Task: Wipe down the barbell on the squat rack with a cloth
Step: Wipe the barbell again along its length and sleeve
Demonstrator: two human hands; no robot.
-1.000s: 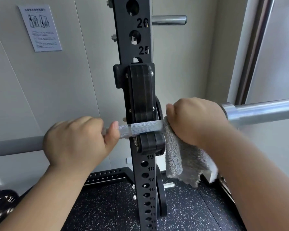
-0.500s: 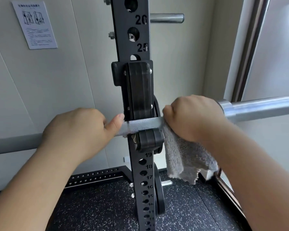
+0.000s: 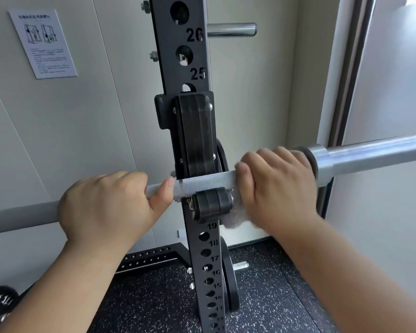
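The barbell point(image 3: 209, 185) is laid straight across the middle of the frame, cradled in the black J-hook point(image 3: 197, 140) on the squat rack upright point(image 3: 168, 75) that runs down the centre. The knurled shaft is gripped by the left hand point(image 3: 106, 207) just left of the hook, with the fingers curled over the top and the thumb laid along the bar towards the upright. Just right of the hook the bar is wrapped by the right hand point(image 3: 276, 188), and the grey cloth point(image 3: 237, 213) is bunched between palm and steel. Only a fuzzy bit of the cloth can be seen poking out under that hand, right next to the hook's front lip. The shiny sleeve point(image 3: 370, 155) is left sticking out to the right edge, its collar just beside the right hand. A paper notice point(image 3: 42, 43) is stuck on the wall at upper left. A chrome peg point(image 3: 231, 30) is mounted at top centre, and a black plate point(image 3: 229, 284) is stored low behind the upright, above speckled rubber flooring point(image 3: 142, 304).
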